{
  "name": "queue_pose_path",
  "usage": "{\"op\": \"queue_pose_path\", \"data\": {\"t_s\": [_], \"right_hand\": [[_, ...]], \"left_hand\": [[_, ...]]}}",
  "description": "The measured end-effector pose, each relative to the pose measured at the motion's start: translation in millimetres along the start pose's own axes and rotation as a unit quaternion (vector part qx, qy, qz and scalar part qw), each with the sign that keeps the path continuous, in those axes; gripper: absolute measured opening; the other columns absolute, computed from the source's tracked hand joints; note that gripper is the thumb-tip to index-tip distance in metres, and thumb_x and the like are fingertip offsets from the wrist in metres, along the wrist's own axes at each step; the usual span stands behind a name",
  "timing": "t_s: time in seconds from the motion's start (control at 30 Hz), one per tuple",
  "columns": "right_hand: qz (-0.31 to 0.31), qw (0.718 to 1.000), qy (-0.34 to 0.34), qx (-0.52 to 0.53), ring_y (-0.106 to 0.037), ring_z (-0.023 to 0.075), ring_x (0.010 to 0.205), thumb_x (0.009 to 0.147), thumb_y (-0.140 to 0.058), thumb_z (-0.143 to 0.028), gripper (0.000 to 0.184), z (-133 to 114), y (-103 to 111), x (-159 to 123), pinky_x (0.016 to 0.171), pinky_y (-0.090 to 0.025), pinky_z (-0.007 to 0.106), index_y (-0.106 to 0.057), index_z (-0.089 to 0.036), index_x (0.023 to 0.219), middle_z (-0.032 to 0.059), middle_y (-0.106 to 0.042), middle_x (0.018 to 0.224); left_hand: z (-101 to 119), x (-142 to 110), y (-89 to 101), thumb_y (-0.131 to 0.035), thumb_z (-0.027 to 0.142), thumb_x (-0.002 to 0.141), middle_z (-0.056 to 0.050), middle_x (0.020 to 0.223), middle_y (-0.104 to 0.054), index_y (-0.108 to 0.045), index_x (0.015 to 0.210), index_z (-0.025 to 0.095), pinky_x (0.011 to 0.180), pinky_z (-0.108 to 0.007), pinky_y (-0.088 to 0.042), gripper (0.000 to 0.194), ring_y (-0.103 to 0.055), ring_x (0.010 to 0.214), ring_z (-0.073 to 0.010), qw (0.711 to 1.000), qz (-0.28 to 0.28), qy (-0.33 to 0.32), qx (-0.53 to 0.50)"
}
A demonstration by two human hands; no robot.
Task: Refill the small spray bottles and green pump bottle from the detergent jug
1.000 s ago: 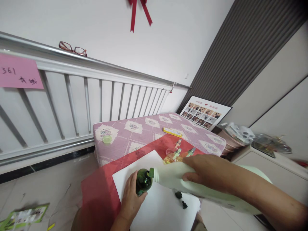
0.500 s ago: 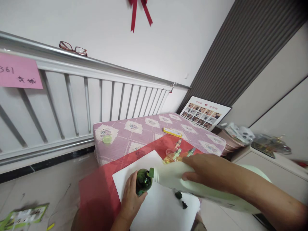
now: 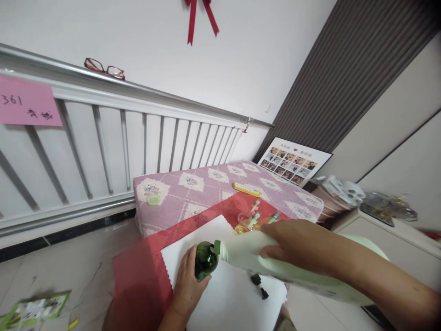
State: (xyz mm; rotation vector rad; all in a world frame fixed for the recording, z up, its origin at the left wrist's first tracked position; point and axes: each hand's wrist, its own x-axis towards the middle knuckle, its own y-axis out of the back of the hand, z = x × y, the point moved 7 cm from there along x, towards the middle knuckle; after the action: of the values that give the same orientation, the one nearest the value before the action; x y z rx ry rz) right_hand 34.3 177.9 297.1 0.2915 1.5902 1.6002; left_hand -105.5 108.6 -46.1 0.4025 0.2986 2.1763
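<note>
My left hand (image 3: 189,280) is wrapped round a dark green glossy bottle (image 3: 206,263), held above a white sheet with a scalloped edge (image 3: 220,303). My right hand (image 3: 289,241) grips a large pale green jug (image 3: 251,248) by its upper side. The jug lies tilted nearly flat, and its threaded neck meets the green mouth of the bottle. Whether liquid is flowing between them I cannot make out. A black pump top (image 3: 260,286) rests on the white sheet below the jug.
A red cloth (image 3: 144,271) lies under the sheet on a padded, flower-patterned surface (image 3: 220,177). Several small bottles (image 3: 254,220) stand beyond the jug. Farther back is a yellow case (image 3: 247,189); a pale green cap (image 3: 153,199) sits at left. A white radiator (image 3: 151,147) runs behind.
</note>
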Motion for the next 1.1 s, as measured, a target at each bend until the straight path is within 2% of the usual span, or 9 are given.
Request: {"op": "queue_pose_path", "data": {"t_s": [0.27, 0.43, 0.63, 1.1], "right_hand": [[-0.017, 1.000, -0.014, -0.007, -0.072, 0.0380, 0.097, 0.088, -0.054, -0.036, 0.027, -7.2, 6.2, -1.9, 0.076, -0.048, 0.043, -0.072, -0.018, 0.097, 0.0175, -0.078, 0.105], [-0.011, 1.000, -0.020, -0.009, -0.072, 0.0367, 0.095, 0.087, -0.056, -0.036, 0.023, -6.5, 6.2, -1.8, 0.074, -0.047, 0.042, -0.071, -0.020, 0.094, 0.0151, -0.078, 0.102], [-0.007, 1.000, -0.015, -0.003, -0.072, 0.0373, 0.094, 0.087, -0.057, -0.038, 0.023, -4.8, 5.1, 2.1, 0.073, -0.046, 0.042, -0.071, -0.020, 0.093, 0.0154, -0.078, 0.102], [-0.010, 1.000, -0.022, -0.004, -0.072, 0.0384, 0.093, 0.085, -0.058, -0.038, 0.021, -6.6, 9.1, -0.4, 0.072, -0.046, 0.042, -0.070, -0.022, 0.091, 0.0139, -0.078, 0.100]], "left_hand": [[0.1, 0.2, -0.4, -0.069, 0.025, 0.069, -0.018, 0.154, -0.051, -0.039, 0.149, 0.018, 0.122, -0.056, -0.037, 0.086, -0.046, 0.145, -0.0340, 1.000, 0.004, 0.003, 0.000], [0.5, 1.0, 0.8, -0.069, 0.024, 0.070, -0.017, 0.153, -0.052, -0.039, 0.149, 0.021, 0.122, -0.056, -0.038, 0.085, -0.047, 0.144, -0.0340, 1.000, 0.010, -0.009, -0.001], [2.8, 0.9, 0.7, -0.068, 0.026, 0.071, -0.020, 0.155, -0.049, -0.038, 0.150, 0.016, 0.123, -0.056, -0.037, 0.086, -0.045, 0.146, -0.0344, 1.000, -0.007, 0.002, 0.017], [-0.1, 0.3, 1.4, -0.071, 0.025, 0.068, -0.017, 0.153, -0.052, -0.040, 0.149, 0.020, 0.122, -0.057, -0.038, 0.087, -0.047, 0.145, -0.0345, 1.000, 0.006, 0.002, -0.005]]}}
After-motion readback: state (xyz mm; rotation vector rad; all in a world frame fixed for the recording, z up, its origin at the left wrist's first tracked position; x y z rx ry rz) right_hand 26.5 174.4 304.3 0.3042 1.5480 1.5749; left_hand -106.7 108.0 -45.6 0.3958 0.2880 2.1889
